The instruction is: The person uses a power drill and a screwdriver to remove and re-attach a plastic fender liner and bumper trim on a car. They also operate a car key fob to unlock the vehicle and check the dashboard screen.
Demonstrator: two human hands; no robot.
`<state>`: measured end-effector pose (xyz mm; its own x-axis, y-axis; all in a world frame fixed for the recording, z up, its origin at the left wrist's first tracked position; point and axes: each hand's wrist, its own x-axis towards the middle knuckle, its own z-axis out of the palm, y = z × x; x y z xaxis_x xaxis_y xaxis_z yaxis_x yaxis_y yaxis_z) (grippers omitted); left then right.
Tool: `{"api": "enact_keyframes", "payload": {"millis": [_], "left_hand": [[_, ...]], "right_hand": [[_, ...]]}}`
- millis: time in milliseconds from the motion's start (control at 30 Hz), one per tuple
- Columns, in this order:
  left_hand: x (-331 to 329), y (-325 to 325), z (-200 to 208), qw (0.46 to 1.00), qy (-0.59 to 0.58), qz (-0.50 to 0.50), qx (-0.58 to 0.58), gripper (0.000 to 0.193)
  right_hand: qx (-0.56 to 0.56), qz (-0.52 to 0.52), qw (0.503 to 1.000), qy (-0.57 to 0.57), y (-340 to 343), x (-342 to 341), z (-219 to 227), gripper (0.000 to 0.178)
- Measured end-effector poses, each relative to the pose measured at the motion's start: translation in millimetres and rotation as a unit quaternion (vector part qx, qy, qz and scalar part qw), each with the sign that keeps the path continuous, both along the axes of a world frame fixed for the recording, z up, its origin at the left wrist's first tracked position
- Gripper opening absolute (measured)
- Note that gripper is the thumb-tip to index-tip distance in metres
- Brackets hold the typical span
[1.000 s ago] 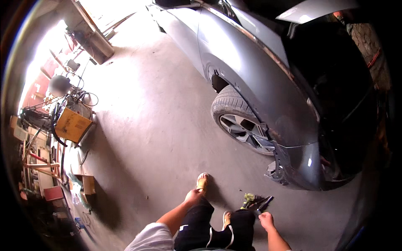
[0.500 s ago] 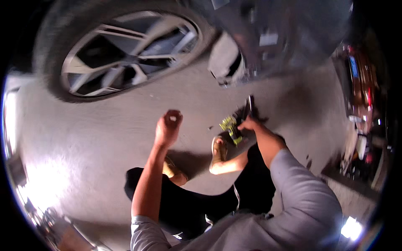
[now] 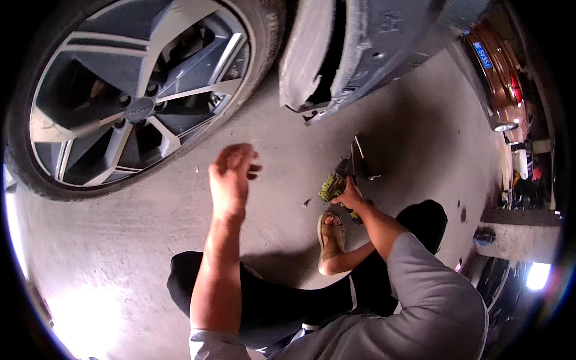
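Observation:
My right hand (image 3: 349, 195) is closed around the grip of a yellow-green cordless drill (image 3: 332, 186) with a dark nose, low over the floor beside my sandalled foot (image 3: 332, 237). Just beyond its nose is a thin bent metal rod (image 3: 361, 153); whether it touches the drill I cannot tell. My left hand (image 3: 230, 177) is raised between the car wheel (image 3: 139, 109) and the drill, touching neither. Its fingers curl inward, slightly blurred, and a small pale spot shows at the fingertips. What they hold, if anything, is too small to make out.
A damaged grey car body panel (image 3: 384, 54) with a torn pale edge (image 3: 306, 60) overhangs beside the tyre. A small dark piece (image 3: 306, 203) lies on the concrete floor (image 3: 276, 204). At the far right stand a brown car (image 3: 501, 78) and a concrete ledge (image 3: 519, 234).
The wheel and body panel appear larger and lower as the view shifts. My right hand has stayed at the drill, and its grip shows more plainly. My left hand has turned slightly.

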<state>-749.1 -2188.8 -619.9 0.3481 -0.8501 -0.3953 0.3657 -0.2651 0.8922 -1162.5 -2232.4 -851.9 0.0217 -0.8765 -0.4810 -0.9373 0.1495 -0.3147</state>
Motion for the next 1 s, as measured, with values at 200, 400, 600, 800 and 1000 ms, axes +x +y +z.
{"api": "enact_keyframes", "payload": {"millis": [200,400,600,800,1000], "left_hand": [[-38,34,-63,0.970,0.045,-0.127,0.204,0.059],[-2,62,-68,0.965,0.154,-0.206,0.043,0.061],[63,39,-48,0.987,0.092,-0.031,0.125,0.032],[74,-7,-61,0.980,0.134,-0.075,0.123,0.028],[77,-44,-52,0.986,-0.046,-0.107,0.122,0.038]], "right_hand": [[-0.001,-0.175,0.922,-0.346,28,139,90,0.081],[0.217,-0.152,0.785,-0.559,49,243,194,0.069],[0.272,-0.140,0.813,-0.494,-16,275,211,0.052],[0.207,-0.126,0.733,-0.635,-78,287,187,0.020],[0.153,-0.220,0.719,-0.642,-92,306,158,0.017]]}}
